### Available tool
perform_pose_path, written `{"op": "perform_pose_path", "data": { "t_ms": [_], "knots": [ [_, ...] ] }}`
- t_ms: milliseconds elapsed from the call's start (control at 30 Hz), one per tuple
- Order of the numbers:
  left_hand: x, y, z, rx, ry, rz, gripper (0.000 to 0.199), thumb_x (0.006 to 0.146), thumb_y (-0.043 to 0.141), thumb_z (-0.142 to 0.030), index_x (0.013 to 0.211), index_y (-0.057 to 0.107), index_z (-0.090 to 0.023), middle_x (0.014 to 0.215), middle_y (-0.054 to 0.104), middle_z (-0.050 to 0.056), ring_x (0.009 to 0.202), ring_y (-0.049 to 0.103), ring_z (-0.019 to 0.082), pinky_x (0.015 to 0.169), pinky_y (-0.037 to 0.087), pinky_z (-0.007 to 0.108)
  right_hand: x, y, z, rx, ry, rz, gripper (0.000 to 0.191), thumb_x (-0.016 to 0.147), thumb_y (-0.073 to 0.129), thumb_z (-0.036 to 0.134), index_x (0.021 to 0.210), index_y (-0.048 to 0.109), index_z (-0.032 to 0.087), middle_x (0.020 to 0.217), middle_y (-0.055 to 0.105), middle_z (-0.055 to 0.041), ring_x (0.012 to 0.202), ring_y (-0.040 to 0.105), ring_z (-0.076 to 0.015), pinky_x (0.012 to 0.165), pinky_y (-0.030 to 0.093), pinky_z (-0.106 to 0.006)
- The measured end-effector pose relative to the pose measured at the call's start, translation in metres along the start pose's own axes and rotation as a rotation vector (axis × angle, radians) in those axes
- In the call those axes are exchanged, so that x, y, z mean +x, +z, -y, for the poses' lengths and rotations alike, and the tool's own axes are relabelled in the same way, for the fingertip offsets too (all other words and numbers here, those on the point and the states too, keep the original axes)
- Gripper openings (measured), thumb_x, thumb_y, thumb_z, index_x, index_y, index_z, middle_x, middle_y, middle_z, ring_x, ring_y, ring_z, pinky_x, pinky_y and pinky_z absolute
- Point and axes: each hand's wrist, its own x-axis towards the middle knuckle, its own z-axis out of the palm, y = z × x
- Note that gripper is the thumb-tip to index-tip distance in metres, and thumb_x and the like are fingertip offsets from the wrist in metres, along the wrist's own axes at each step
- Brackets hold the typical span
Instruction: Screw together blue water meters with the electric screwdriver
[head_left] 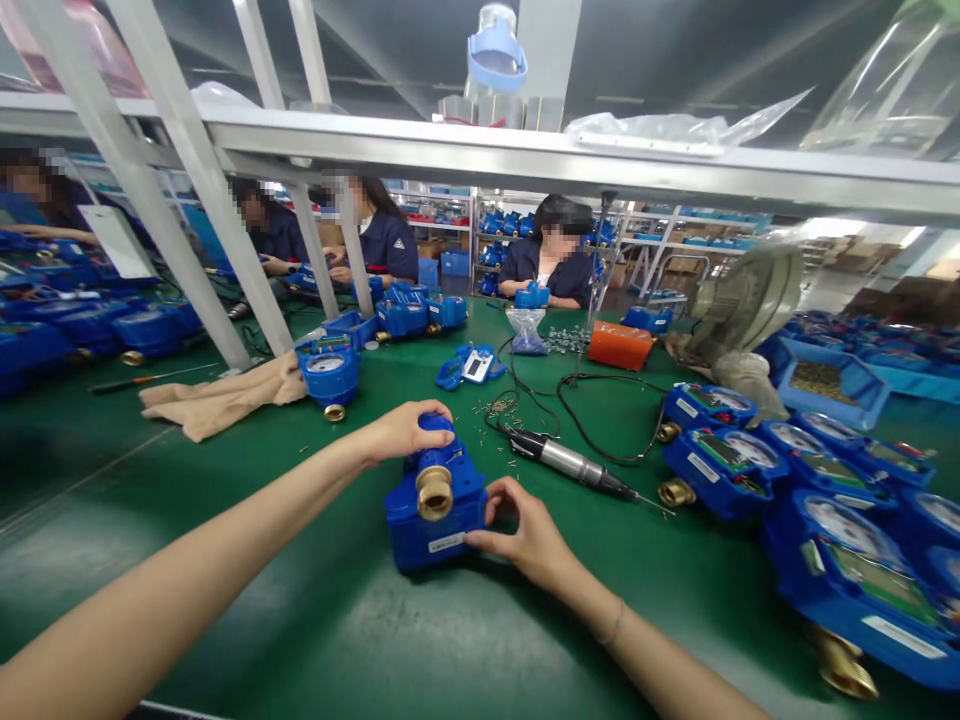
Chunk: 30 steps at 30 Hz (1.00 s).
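Note:
A blue plastic water meter with a brass threaded coupling lies on the green bench mat in front of me. My left hand wraps over a blue cylindrical part at the meter's top end. My right hand grips the meter's right side, with the fingers curled against the housing. An electric screwdriver lies just beyond my right hand, its black cord looping away. Small screws are scattered near its tip end.
Finished blue meters crowd the right side. Beyond stand a blue tray of brass parts, an orange box, a desk fan and a beige cloth. Co-workers sit across the bench beneath a metal shelf.

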Motion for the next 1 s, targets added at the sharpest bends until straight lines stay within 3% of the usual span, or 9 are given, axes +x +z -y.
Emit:
{"op": "perform_pose_path", "data": {
  "t_ms": [67,167,233,300,500,667,767,867,1000],
  "knots": [
    [0.003,-0.005,0.001,0.010,-0.030,0.014,0.052,0.069,0.065,-0.056,0.104,0.064,-0.018,0.099,0.067,0.004,0.089,0.062,0.022,0.072,0.050,0.028,0.001,0.001,-0.002,0.018,-0.018,0.007,0.044,0.072,0.079,0.036,0.106,0.056,0.020,0.100,0.062,-0.0035,0.096,0.061,-0.0200,0.088,0.050,-0.035],
    [0.007,-0.008,0.001,0.034,-0.046,0.068,0.053,0.071,0.062,-0.057,0.107,0.063,-0.018,0.103,0.068,0.005,0.088,0.063,0.022,0.070,0.050,0.027,0.007,0.007,-0.001,0.065,-0.038,-0.035,0.075,0.066,0.085,0.037,0.129,0.047,0.023,0.132,0.052,-0.0098,0.124,0.051,-0.0258,0.103,0.044,-0.040],
    [0.010,-0.009,-0.001,0.062,-0.027,0.117,0.051,0.072,0.063,-0.056,0.108,0.063,-0.019,0.104,0.068,0.004,0.090,0.062,0.021,0.072,0.049,0.026,0.011,0.014,-0.001,0.116,-0.040,-0.041,0.093,0.061,0.088,0.039,0.138,0.039,0.024,0.140,0.047,-0.0115,0.130,0.047,-0.0281,0.107,0.040,-0.044],
    [0.014,-0.010,-0.003,0.098,0.003,0.173,0.048,0.073,0.064,-0.054,0.106,0.064,-0.019,0.101,0.068,0.003,0.090,0.062,0.021,0.074,0.049,0.026,0.015,0.020,-0.003,0.155,-0.035,-0.028,0.100,0.057,0.090,0.040,0.140,0.039,0.025,0.141,0.047,-0.0114,0.129,0.048,-0.0291,0.108,0.040,-0.045],
    [0.024,-0.021,-0.007,0.208,0.114,0.382,0.045,0.074,0.066,-0.051,0.108,0.063,-0.021,0.101,0.068,0.001,0.094,0.061,0.021,0.079,0.047,0.025,0.013,0.024,-0.006,0.169,-0.005,-0.005,0.074,0.055,0.091,0.039,0.120,0.059,0.025,0.128,0.055,-0.0071,0.115,0.056,-0.0257,0.093,0.050,-0.037],
    [0.027,-0.025,-0.010,0.267,0.230,0.542,0.044,0.076,0.067,-0.049,0.110,0.064,-0.022,0.108,0.067,0.000,0.099,0.061,0.020,0.087,0.046,0.024,0.003,0.019,0.002,0.125,-0.051,0.013,0.074,0.055,0.091,0.040,0.119,0.059,0.023,0.121,0.055,-0.0071,0.102,0.060,-0.0207,0.086,0.053,-0.033],
    [0.026,-0.024,-0.011,0.299,0.277,0.546,0.045,0.077,0.067,-0.049,0.114,0.065,-0.024,0.119,0.063,0.001,0.107,0.058,0.022,0.095,0.042,0.027,-0.003,0.015,0.003,0.052,-0.081,-0.014,0.074,0.054,0.090,0.046,0.115,0.057,0.021,0.111,0.060,-0.0060,0.096,0.063,-0.0204,0.084,0.054,-0.034],
    [0.024,-0.023,-0.011,0.323,0.287,0.524,0.047,0.078,0.066,-0.054,0.117,0.065,-0.027,0.120,0.063,0.002,0.109,0.058,0.024,0.099,0.041,0.029,-0.002,0.005,0.001,-0.070,-0.170,0.013,0.068,0.054,0.088,0.053,0.107,0.061,0.020,0.114,0.061,-0.0076,0.105,0.061,-0.0230,0.091,0.052,-0.035],
    [0.019,-0.018,-0.013,0.366,0.295,0.465,0.052,0.080,0.061,-0.061,0.123,0.063,-0.032,0.117,0.063,0.004,0.110,0.058,0.026,0.101,0.040,0.034,0.011,-0.021,-0.003,-0.301,-0.247,0.012,0.068,0.061,0.085,0.053,0.115,0.059,0.022,0.120,0.058,-0.0080,0.115,0.056,-0.0241,0.101,0.046,-0.035]
  ]
}}
